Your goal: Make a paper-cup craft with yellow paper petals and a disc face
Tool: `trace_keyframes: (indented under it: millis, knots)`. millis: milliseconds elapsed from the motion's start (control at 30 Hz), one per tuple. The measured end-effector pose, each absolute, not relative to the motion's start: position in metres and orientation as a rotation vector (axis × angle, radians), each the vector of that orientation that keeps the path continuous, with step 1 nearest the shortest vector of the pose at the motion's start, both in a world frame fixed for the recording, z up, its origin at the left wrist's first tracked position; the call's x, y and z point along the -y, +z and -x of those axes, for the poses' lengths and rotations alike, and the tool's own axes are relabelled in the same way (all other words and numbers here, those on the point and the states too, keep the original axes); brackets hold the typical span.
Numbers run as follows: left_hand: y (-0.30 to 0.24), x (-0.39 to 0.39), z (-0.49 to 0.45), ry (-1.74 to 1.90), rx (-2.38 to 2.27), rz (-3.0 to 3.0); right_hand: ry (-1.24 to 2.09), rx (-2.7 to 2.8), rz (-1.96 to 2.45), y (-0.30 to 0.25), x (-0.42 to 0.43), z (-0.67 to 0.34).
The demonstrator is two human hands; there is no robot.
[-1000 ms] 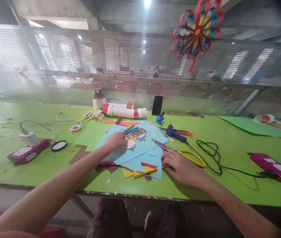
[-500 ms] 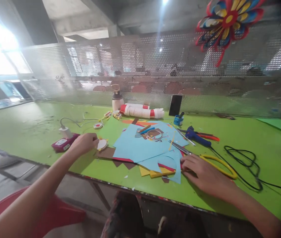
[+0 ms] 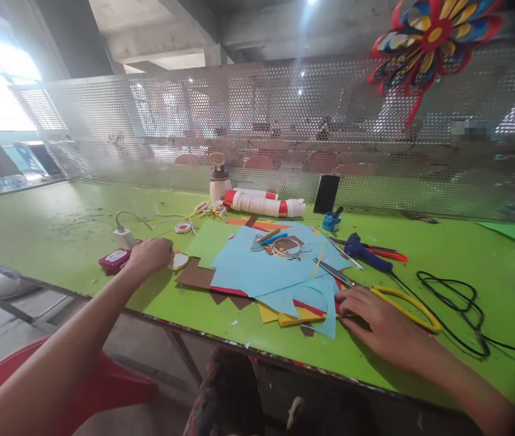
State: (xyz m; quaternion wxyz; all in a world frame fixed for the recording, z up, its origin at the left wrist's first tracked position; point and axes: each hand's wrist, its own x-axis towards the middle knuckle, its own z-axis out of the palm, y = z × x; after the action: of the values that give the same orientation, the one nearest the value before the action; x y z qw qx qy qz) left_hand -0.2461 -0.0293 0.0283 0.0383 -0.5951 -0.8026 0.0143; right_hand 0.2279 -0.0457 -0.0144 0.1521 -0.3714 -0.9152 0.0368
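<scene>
At the left of the paper pile, my left hand (image 3: 152,260) has its fingers closed at the near edge of a small white disc (image 3: 179,261) with yellow bits on its rim. The fingertips are partly hidden. My right hand (image 3: 368,315) lies on the table with its fingers stretched out, holding nothing visible. It rests beside yellow-handled scissors (image 3: 405,307) and covers part of them; their blades point onto the paper. Overlapping light-blue paper sheets (image 3: 248,266) lie between my hands, with brown paper (image 3: 196,275) and yellow pieces (image 3: 302,318) under them.
A blue glue gun (image 3: 368,253) with a black cord (image 3: 454,293) lies at right. Behind the paper are a white-and-red tube (image 3: 261,204), a bottle (image 3: 219,184), a phone (image 3: 327,194) and a blue jar (image 3: 331,221). A maroon box with a plug (image 3: 114,260) sits left.
My left hand has drawn the white disc a little to the left, away from the brown paper, and lower to the table. My right hand stays in place. The view has shifted slightly.
</scene>
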Motion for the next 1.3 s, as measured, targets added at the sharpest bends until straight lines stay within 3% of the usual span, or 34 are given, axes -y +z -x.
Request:
trace_keyframes:
  millis: [433,633,700,833,1033,1300]
  knots:
    - [0.026,0.031,0.244,0.109,2.427,1.850,0.140,2.603,1.079,-0.008,0.049,-0.224]
    - [0.053,0.049,0.236,0.096,2.405,1.725,0.126,2.608,1.102,-0.004,0.051,-0.221]
    - [0.063,0.056,0.220,-0.055,2.312,1.682,0.101,2.610,1.092,-0.005,0.050,-0.221]
    - [0.056,0.066,0.157,-0.502,1.923,2.177,0.093,2.618,1.047,-0.007,0.049,-0.221]
    - [0.023,0.065,0.055,-0.538,1.135,2.976,0.091,2.557,0.968,-0.010,0.049,-0.224]
    - [-0.001,0.056,0.031,-0.590,1.098,3.044,0.119,2.441,0.883,-0.009,0.049,-0.224]
